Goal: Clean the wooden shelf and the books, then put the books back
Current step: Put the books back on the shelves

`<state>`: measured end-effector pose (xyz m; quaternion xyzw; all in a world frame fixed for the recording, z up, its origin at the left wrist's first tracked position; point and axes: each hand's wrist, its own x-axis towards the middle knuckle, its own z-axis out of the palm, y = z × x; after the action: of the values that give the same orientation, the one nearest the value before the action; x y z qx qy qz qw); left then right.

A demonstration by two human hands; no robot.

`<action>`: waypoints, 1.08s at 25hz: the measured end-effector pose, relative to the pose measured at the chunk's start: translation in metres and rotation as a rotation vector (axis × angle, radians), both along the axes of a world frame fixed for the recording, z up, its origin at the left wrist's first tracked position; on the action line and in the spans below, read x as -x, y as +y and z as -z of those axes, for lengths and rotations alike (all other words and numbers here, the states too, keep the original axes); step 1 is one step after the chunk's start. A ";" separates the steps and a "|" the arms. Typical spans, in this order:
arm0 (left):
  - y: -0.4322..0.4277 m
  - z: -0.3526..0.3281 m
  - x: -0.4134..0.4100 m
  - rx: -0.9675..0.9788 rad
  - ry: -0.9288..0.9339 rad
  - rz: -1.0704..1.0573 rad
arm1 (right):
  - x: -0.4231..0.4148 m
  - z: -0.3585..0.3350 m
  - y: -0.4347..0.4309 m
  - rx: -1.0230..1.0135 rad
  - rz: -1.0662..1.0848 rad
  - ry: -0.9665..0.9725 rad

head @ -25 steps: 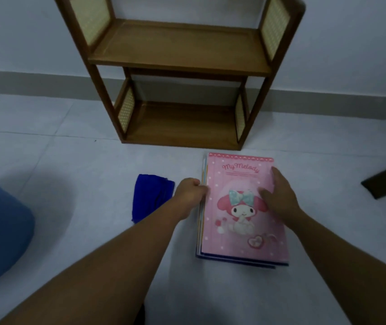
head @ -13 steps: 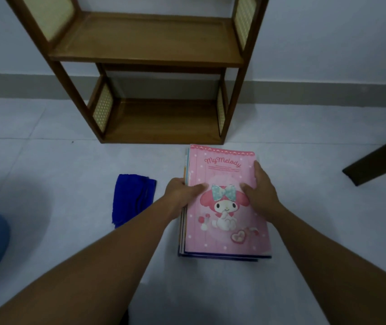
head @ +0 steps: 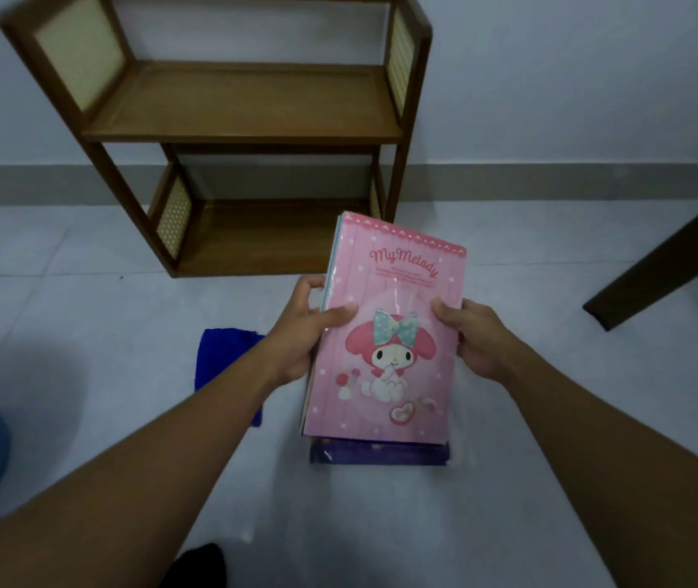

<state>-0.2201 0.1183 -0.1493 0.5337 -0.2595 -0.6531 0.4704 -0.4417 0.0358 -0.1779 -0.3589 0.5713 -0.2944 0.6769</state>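
Evidently the put-back step: left hand (head: 298,335) and right hand (head: 483,341) grip the book stack (head: 385,265) by its sides, centre frame. Next: carry it onto the wooden shelf (head: 245,104), upper centre.

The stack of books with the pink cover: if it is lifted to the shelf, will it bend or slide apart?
Probably slippery: the pink cover shines like plastic. Likely to slide apart: the purple book sticks out below. Perhaps floppy, being thin; the left hand and right hand grip both sides.

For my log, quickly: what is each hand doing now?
Left hand: holding the pink book, left edge.
Right hand: holding the pink book, right edge.
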 end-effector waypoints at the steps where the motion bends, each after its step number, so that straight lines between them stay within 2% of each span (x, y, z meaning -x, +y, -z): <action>1: -0.003 -0.009 -0.005 0.047 -0.020 0.015 | 0.001 -0.008 -0.002 0.013 0.015 -0.089; 3: -0.006 -0.022 -0.011 0.155 -0.128 0.029 | 0.000 -0.029 -0.007 0.095 0.040 -0.238; 6: -0.005 -0.024 -0.012 0.309 -0.347 -0.027 | -0.004 -0.061 -0.005 0.224 -0.045 -0.295; 11: 0.001 0.004 -0.021 0.363 -0.389 0.057 | -0.001 -0.066 0.014 0.298 -0.386 -0.115; 16: 0.000 0.014 -0.013 0.273 -0.413 -0.030 | -0.002 -0.066 0.019 0.295 -0.403 -0.041; 23: -0.006 0.020 -0.007 0.292 -0.548 -0.131 | -0.007 -0.074 0.011 0.388 -0.442 0.095; 27: -0.003 0.007 -0.024 0.301 -0.495 -0.151 | -0.033 -0.101 0.003 0.421 -0.572 0.236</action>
<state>-0.1965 0.1157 -0.1567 0.6186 -0.4198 -0.4207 0.5140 -0.4087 0.0390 -0.0766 -0.6669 0.4487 -0.1611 0.5727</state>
